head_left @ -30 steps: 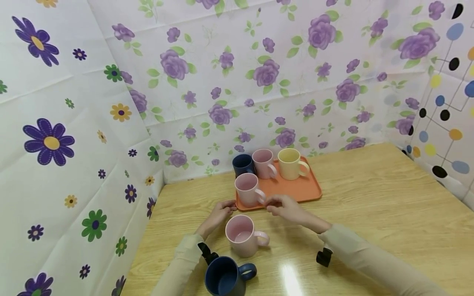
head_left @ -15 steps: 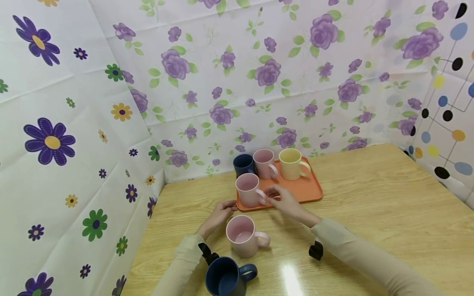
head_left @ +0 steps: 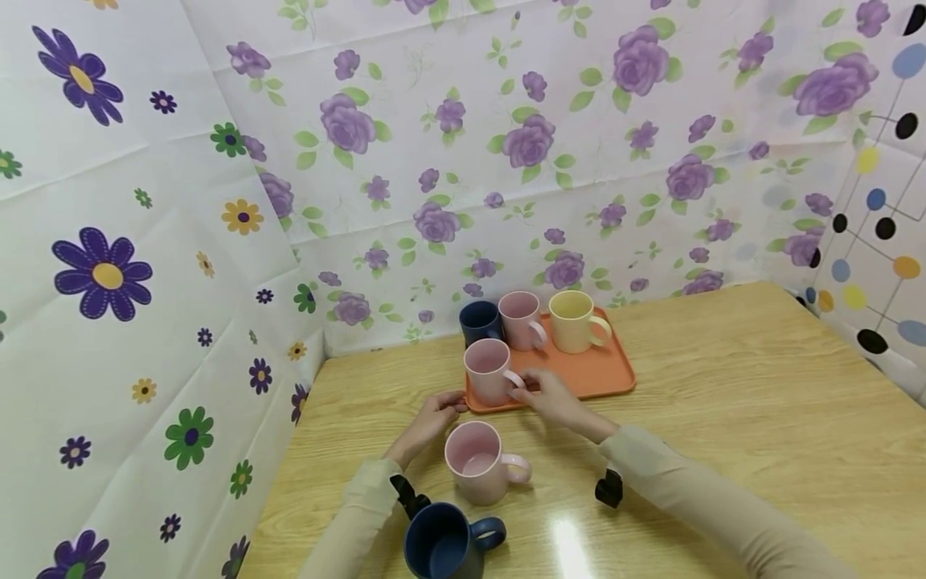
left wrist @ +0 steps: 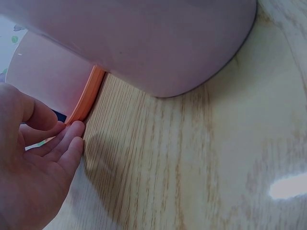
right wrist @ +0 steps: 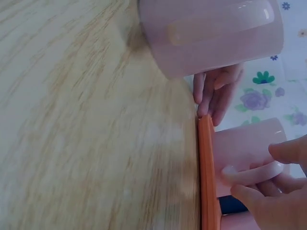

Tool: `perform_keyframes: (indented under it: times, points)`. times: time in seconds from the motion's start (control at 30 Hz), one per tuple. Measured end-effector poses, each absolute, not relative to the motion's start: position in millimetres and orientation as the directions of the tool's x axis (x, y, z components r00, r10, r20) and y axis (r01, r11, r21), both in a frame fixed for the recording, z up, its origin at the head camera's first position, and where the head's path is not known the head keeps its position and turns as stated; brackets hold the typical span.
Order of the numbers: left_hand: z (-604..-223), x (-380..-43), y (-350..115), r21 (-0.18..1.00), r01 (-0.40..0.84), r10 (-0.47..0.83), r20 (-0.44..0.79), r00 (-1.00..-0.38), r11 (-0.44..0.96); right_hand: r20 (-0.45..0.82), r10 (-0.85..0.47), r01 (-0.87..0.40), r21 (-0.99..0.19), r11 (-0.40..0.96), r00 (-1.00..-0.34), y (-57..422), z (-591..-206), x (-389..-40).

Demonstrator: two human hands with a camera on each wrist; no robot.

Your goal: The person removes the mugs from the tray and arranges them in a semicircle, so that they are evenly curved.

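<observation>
My right hand (head_left: 553,398) grips the handle of a pink mug (head_left: 483,378) at the left front of the orange tray (head_left: 593,374). In the right wrist view, fingers (right wrist: 247,194) lie around that handle (right wrist: 254,175), the thumb beside the mug's wall. My left hand (head_left: 432,420) touches the tray's front left corner with its fingertips, fingers (left wrist: 72,148) fairly straight in the left wrist view. On the table between my forearms stands a second pink mug (head_left: 477,482), upright, its handle to the right. It looms large in both wrist views.
Along the tray's back stand a dark blue mug (head_left: 479,315), a pink mug (head_left: 518,314) and a yellow mug (head_left: 570,326). Another dark blue mug (head_left: 441,547) sits near the front, beside my left wrist. Flowered cloth (head_left: 434,265) hangs behind the wooden table (head_left: 723,386).
My right hand has moved slightly left from beside the tray mug's handle and now grips it. The left hand stays at the tray corner. The mugs have not visibly moved on the table.
</observation>
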State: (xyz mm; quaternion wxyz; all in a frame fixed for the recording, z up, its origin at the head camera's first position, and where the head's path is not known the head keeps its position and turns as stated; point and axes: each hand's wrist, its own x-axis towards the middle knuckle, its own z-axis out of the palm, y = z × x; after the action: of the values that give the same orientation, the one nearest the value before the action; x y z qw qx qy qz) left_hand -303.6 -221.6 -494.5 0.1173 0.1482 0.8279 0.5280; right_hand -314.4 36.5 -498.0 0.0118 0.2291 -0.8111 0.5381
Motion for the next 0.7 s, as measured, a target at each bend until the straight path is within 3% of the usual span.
perform_keyframes:
  times: [0.17, 0.4, 0.7]
  points:
    - [-503, -309, -223, 0.901, 0.129, 0.351, -0.028, -0.936, 0.415, 0.237, -0.336, -0.352, -0.872, 0.34, -0.912, 36, -494, -312]
    - [-486, -302, -218, 0.921, 0.11, 0.389, -0.048, -0.92, 0.373, 0.199, -0.282, -0.296, -0.884, 0.362, -0.939, 36, -492, -311]
    - [-472, -290, -216, 0.909, 0.132, 0.396, -0.039, -0.918, 0.396, 0.234, -0.241, -0.312, -0.874, 0.372, -0.942, 37, -489, -308]
